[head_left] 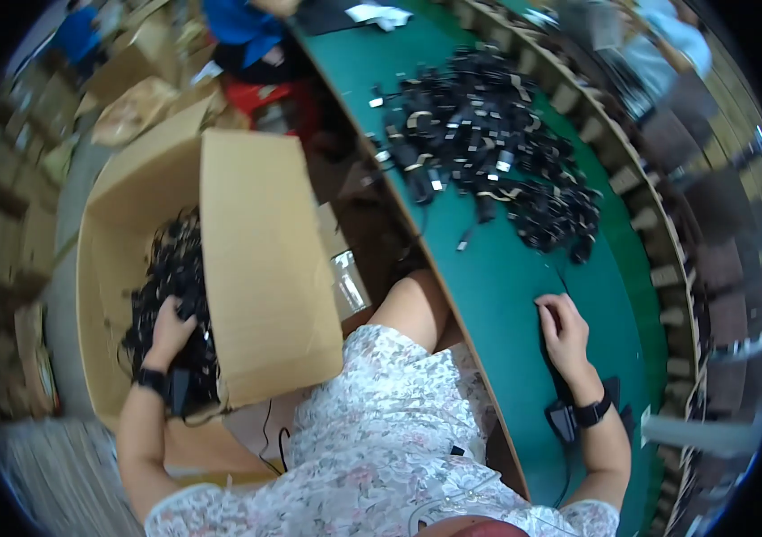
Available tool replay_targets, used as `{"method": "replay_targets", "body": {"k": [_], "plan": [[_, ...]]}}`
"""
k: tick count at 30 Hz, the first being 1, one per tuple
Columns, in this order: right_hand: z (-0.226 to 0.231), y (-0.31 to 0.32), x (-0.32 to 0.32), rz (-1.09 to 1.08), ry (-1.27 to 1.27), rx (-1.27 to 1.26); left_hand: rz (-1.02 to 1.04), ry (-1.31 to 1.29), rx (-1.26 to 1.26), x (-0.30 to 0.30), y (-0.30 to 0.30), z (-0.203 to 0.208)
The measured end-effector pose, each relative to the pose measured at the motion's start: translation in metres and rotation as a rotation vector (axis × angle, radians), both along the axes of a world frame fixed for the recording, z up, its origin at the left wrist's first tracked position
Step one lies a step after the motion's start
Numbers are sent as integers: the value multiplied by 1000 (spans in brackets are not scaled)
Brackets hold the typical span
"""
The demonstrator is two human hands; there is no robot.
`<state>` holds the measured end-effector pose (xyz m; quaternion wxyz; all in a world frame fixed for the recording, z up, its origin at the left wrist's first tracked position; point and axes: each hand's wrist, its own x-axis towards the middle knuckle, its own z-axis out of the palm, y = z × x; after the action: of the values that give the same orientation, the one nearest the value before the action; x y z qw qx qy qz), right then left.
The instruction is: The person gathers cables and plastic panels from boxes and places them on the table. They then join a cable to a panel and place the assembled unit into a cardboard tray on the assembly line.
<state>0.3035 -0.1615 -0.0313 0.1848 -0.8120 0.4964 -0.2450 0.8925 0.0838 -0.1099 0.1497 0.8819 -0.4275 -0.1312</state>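
My left hand (pixel 171 333) reaches down into a large cardboard box (pixel 265 268) on the left. Its fingers are curled on a bundle of black cables at the top of the heap of black cables (pixel 179 259) inside; the fingertips are partly hidden. My right hand (pixel 565 333) rests on the green table (pixel 506 358), loosely bent with the fingers apart and nothing visible in it. Just beyond its fingertips lies a thin dark cable end. Farther up the table is a big pile of tied black cables (pixel 479 134) with light metal plugs.
A black device (pixel 562 419) lies under my right wrist. Along the table's right side runs a rail (pixel 645 201) with many small blocks. A red stool (pixel 278 107) and a person in blue (pixel 242 31) are at the far end. More cardboard boxes (pixel 14 206) stand left.
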Motion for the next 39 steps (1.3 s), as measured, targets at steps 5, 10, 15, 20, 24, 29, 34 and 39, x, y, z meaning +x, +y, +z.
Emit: {"method": "replay_targets", "body": {"k": [5, 10, 15, 20, 24, 29, 34, 39], "plan": [[-1, 1, -9, -22, 26, -12, 379, -21, -354, 52, 2, 52], [-4, -8, -15, 34, -46, -17, 401, -136, -794, 81, -31, 174], [16, -27, -22, -48, -62, -70, 50, 211, -1111, -8, -135, 278], [17, -100, -73, -482, -142, 29, -329, 312, -1095, -179, -245, 317], [20, -138, -54, -523, 208, 474, -615, 192, -1079, -297, -304, 295], [-7, -138, -57, -536, 125, 171, -849, 136, -1252, -399, -366, 213], [13, -122, -107, -443, -566, 260, -995, -74, -689, -413, -396, 148], [108, -70, -124, -369, -1012, 265, -1008, -605, -1056, -443, -363, 172]]}}
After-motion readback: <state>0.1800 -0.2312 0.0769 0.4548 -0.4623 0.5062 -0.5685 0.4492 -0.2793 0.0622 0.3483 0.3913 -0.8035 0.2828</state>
